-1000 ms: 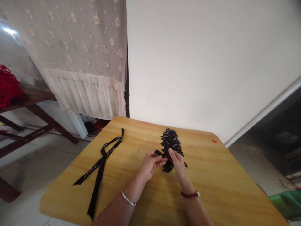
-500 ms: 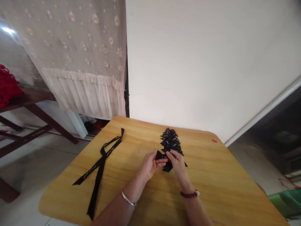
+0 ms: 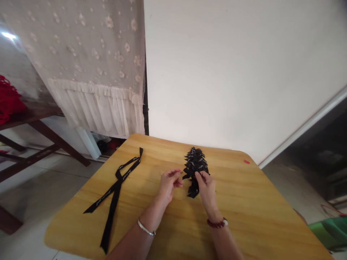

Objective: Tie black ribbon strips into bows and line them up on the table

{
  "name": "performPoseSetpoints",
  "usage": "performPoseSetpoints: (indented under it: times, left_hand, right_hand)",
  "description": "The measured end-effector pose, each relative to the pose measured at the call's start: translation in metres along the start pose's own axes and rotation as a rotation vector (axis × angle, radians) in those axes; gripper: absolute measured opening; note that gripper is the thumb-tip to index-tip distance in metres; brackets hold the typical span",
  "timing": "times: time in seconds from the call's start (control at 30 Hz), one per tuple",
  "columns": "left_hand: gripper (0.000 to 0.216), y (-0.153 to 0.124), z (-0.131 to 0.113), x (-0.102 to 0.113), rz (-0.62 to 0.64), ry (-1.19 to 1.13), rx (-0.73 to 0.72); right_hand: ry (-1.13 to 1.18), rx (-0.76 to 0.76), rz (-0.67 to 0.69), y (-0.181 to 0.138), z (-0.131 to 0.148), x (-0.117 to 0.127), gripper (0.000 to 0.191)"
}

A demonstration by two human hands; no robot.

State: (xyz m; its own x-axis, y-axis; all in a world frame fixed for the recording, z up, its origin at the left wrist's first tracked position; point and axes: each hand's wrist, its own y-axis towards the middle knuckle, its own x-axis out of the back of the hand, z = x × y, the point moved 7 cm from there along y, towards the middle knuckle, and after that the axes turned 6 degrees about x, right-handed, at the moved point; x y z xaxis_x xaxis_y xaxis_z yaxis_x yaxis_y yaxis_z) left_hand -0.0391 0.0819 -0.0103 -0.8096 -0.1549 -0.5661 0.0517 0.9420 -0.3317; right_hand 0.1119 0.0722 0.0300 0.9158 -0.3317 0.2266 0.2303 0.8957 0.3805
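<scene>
A row of black ribbon bows (image 3: pixel 195 159) with pale lettering runs toward me on the wooden table. At its near end, my right hand (image 3: pixel 207 186) pinches a black ribbon bow (image 3: pixel 188 174) between thumb and fingertips; the fingers cover part of it. My left hand (image 3: pixel 169 184) hovers just left of that bow, its fingers loosely bent and apart, with nothing visible in them. Below the pinched bow lies another piece of black ribbon (image 3: pixel 193 190), partly behind the right hand. Long black ribbon strips (image 3: pixel 117 184) with white lettering lie crossed on the table's left side.
The light wooden table (image 3: pixel 257 216) stands against a white panel (image 3: pixel 230 72). Near its far right corner lies a small red piece (image 3: pixel 246 161). A lace curtain (image 3: pixel 97 54) hangs at the back left, beside a dark wooden table (image 3: pixel 40 111) bearing a red heap (image 3: pixel 11 101).
My left hand has let go of the bow and drawn slightly left. My right hand keeps its pinch, shifted a little right. The ribbon strips have not moved.
</scene>
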Motion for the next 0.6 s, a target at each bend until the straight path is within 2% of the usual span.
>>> performPoseSetpoints:
  times: [0.13,0.27,0.47,0.6]
  left_hand:
    - [0.021,-0.002,0.012,-0.012,0.131,-0.04,0.095]
    - [0.019,-0.004,0.016,-0.017,0.189,0.003,0.126]
    - [0.021,-0.003,0.016,-0.015,0.169,-0.009,0.107]
    - [0.019,-0.004,0.011,-0.016,0.169,0.013,0.05]
  right_hand:
    - [0.035,0.007,0.046,-0.001,0.005,-0.005,0.029]
    - [0.044,0.014,0.087,-0.003,0.01,-0.01,0.029]
    - [0.08,0.021,0.103,-0.004,0.015,-0.01,0.03]
    - [0.141,-0.026,0.184,-0.004,0.015,-0.015,0.029]
